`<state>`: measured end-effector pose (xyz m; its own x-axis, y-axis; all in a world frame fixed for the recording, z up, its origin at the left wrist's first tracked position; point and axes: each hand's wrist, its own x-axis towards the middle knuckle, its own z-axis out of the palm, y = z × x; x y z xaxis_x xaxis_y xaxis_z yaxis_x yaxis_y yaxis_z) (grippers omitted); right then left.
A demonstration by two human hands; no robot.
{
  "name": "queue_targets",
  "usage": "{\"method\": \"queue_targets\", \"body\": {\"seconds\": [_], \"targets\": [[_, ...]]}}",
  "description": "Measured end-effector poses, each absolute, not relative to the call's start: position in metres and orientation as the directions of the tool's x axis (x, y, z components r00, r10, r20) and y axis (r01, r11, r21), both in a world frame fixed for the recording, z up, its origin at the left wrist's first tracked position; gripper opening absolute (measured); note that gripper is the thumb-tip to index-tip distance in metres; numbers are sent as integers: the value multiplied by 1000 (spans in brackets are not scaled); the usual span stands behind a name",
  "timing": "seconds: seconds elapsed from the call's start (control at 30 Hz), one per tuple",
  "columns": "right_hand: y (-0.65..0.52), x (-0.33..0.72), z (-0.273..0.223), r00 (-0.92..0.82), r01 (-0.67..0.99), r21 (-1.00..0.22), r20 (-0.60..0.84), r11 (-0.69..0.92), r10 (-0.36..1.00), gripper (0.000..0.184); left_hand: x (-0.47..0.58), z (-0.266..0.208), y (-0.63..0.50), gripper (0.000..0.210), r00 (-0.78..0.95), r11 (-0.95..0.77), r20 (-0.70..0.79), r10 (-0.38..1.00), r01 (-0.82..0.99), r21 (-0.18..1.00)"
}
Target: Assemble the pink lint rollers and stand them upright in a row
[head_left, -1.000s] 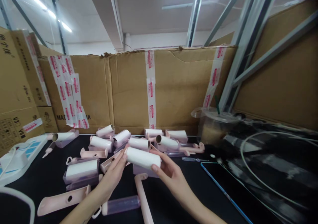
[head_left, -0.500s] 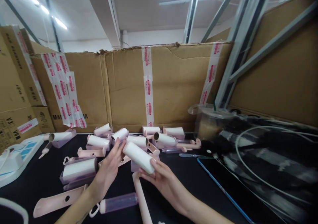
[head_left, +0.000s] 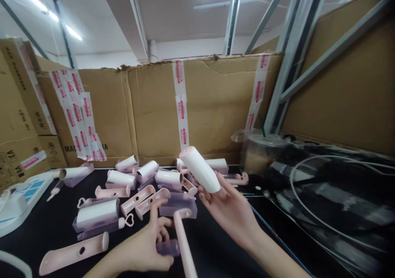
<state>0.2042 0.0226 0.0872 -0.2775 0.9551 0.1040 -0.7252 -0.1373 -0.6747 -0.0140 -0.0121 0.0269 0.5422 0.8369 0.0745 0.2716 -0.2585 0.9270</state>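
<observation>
My right hand (head_left: pixel 233 210) holds a white lint-roller roll (head_left: pixel 200 169) up at a slant above the table, fingers and thumb around its lower end. A pale pink end shows at its top. Lower down, my left hand (head_left: pixel 148 241) curls around a translucent purple tube (head_left: pixel 168 248), thumb on the near side and fingers on the far side, the index finger raised. The hand hides most of this tube. Just right of it stands a long pink handle (head_left: pixel 184 245). Behind it lies a purple translucent cover (head_left: pixel 178 206).
Several white rolls in purple covers (head_left: pixel 121 179) lie at the back. Pink curved holders (head_left: pixel 74 253) lie left and centre. A power strip (head_left: pixel 27 204) is far left, a drink cup (head_left: pixel 259 150) and a tablet (head_left: pixel 284 224) right. Cardboard (head_left: pixel 154 105) walls the back.
My right hand has raised the white roll up and to the right. My left hand has left the roll, dropped toward the front and closed around the purple tube.
</observation>
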Motion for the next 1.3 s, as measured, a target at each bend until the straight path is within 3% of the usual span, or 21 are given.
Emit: {"method": "queue_targets", "body": {"seconds": [0.13,0.3,0.47,0.63,0.73,0.9,0.97,1.17,1.3], "targets": [[22,202,82,-186,-663,-749,143,-17,972,20,-10,40,-10,100,415,-188,172,893,-2,982],[17,197,74,-168,-420,-901,195,109,966,27,-3,42,-9,104,283,-111,165,945,-197,974],[10,194,74,-171,-200,-952,266,231,949,37,1,37,-9,107,298,-106,177,938,-241,965],[10,191,73,-229,-158,-955,281,250,932,37,-1,39,-11,109,325,-167,214,921,-167,972],[11,189,72,-234,-143,-959,274,245,933,40,-6,47,-12,109,336,-181,247,909,-214,960],[7,184,72,-241,-117,-968,245,222,939,45,-15,64,-15,69,340,-82,188,921,-302,950],[6,184,72,-220,-120,-965,255,234,942,45,-15,64,-14,62,292,-99,190,937,-300,949],[7,182,64,-248,-48,-959,281,278,927,42,-10,47,-4,80,106,-45,67,992,-194,980],[7,180,60,-263,-54,-952,304,301,916,46,-10,52,-7,80,163,53,-11,987,-251,966]]}}
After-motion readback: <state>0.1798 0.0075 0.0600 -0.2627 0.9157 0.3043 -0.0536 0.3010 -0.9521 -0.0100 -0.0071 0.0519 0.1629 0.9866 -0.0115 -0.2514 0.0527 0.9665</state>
